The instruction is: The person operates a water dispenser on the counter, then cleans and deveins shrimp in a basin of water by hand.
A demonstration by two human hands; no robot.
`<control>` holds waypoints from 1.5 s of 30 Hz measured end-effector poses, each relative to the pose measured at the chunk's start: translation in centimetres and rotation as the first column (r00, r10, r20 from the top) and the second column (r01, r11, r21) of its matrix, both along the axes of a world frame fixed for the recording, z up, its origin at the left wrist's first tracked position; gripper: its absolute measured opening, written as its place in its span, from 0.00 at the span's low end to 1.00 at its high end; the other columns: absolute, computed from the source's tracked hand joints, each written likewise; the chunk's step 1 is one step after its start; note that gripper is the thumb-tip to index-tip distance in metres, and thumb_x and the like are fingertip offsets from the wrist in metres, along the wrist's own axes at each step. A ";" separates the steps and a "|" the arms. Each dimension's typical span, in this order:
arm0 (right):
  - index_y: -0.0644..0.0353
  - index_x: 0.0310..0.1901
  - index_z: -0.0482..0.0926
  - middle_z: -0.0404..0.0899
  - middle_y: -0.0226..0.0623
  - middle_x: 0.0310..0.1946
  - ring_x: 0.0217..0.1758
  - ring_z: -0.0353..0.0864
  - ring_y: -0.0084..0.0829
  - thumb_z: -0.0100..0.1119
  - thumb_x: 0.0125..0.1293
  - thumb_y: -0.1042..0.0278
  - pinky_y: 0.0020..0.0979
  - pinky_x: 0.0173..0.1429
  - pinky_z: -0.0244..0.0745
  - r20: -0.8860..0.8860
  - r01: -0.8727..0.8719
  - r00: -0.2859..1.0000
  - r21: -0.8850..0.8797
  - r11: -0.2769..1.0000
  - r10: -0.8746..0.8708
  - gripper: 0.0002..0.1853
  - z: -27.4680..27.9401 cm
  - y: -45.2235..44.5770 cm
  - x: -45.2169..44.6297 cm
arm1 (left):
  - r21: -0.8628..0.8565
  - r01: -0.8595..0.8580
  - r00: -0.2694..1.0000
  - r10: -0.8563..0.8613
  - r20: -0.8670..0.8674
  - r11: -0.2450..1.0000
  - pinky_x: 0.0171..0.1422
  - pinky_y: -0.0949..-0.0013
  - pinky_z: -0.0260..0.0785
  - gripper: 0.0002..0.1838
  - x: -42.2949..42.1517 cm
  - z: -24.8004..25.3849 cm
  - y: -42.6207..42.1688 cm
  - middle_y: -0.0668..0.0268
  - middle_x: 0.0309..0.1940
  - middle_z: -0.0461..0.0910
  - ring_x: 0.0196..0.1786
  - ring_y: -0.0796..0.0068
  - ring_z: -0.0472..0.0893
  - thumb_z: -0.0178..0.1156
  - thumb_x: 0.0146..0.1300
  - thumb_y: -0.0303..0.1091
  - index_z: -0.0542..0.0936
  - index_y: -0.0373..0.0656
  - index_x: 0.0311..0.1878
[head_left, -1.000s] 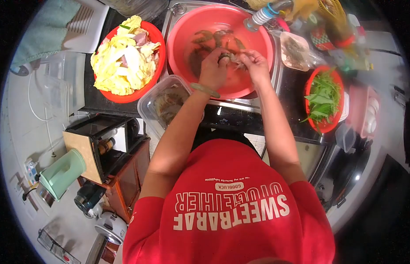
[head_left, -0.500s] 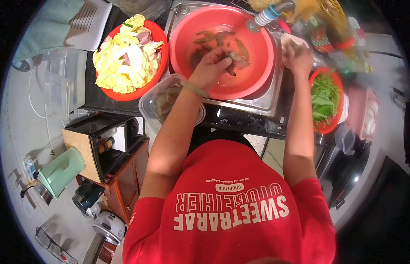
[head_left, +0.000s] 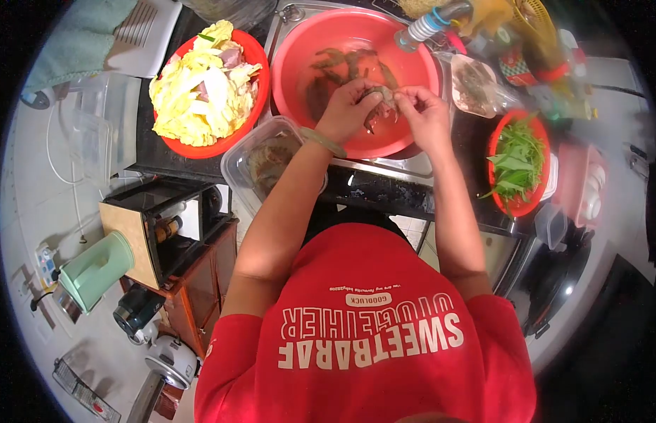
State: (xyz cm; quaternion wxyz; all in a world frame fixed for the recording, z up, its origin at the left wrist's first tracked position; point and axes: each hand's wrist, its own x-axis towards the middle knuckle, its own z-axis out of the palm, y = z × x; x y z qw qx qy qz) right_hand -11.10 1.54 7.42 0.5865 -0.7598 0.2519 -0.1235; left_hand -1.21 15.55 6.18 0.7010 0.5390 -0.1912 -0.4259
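Over a large pink basin (head_left: pixel 293 49) in the sink, my left hand (head_left: pixel 348 113) is closed around a shrimp (head_left: pixel 381 106). My right hand (head_left: pixel 424 116) pinches the same shrimp from the right side, its fingertips partly hiding the contact. More dark shrimp (head_left: pixel 336 60) lie in shallow water in the basin. Beside my left forearm is a clear plastic container (head_left: pixel 238 169) with shrimp-like pieces in it. To the right of the basin sits a pale tray (head_left: pixel 476 84) with small greyish bits on it.
A red bowl (head_left: pixel 261 88) heaped with cabbage and meat stands at the left. Another red bowl (head_left: pixel 511 208) at the right holds leafy greens. The faucet (head_left: pixel 421 32) reaches over the basin's far right rim. Bottles (head_left: pixel 553 70) crowd the back right.
My right hand has moved left from over the pale tray to the basin, taking hold of the shrimp in my left hand. The tray's contents are now visible.
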 end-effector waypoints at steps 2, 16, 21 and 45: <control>0.64 0.38 0.81 0.78 0.26 0.25 0.27 0.72 0.14 0.60 0.63 0.72 0.19 0.34 0.69 0.014 0.008 1.000 -0.011 1.000 -0.008 0.06 -0.2 -0.1 0.1 | 0.010 -0.013 0.998 0.013 -0.059 1.000 0.42 0.77 0.73 0.10 -0.1 0.1 0.1 0.67 0.39 0.80 0.39 0.81 0.79 0.52 0.68 0.30 0.75 0.38 0.49; 0.66 0.41 0.80 0.78 0.26 0.28 0.31 0.74 0.15 0.55 0.66 0.72 0.17 0.37 0.69 -0.005 -0.171 0.985 0.199 0.965 0.175 0.07 -0.7 -0.5 1.1 | 0.023 -0.084 0.990 0.086 -0.114 0.996 0.35 0.74 0.74 0.13 -0.5 -0.1 0.2 0.61 0.36 0.78 0.31 0.77 0.79 0.43 0.69 0.25 0.69 0.34 0.55; 0.65 0.37 0.80 0.74 0.25 0.23 0.26 0.68 0.14 0.57 0.64 0.71 0.20 0.31 0.65 -0.081 -0.181 0.979 0.055 0.982 0.185 0.07 -1.7 -0.4 1.4 | 0.087 -0.049 0.994 0.041 0.097 0.995 0.39 0.74 0.74 0.14 -0.3 -0.4 0.9 0.65 0.38 0.78 0.34 0.79 0.78 0.45 0.69 0.27 0.71 0.36 0.55; 0.56 0.72 0.40 0.59 0.54 0.66 0.61 0.70 0.52 0.54 0.61 0.58 0.43 0.61 0.69 -0.813 -0.663 0.569 -0.363 0.655 0.125 0.43 -17.9 -1.3 6.8 | 0.727 -0.421 0.588 -0.447 0.674 0.543 0.53 0.53 0.70 0.15 -2.2 2.7 17.2 0.49 0.44 0.76 0.49 0.51 0.77 0.63 0.51 0.29 0.75 0.41 0.43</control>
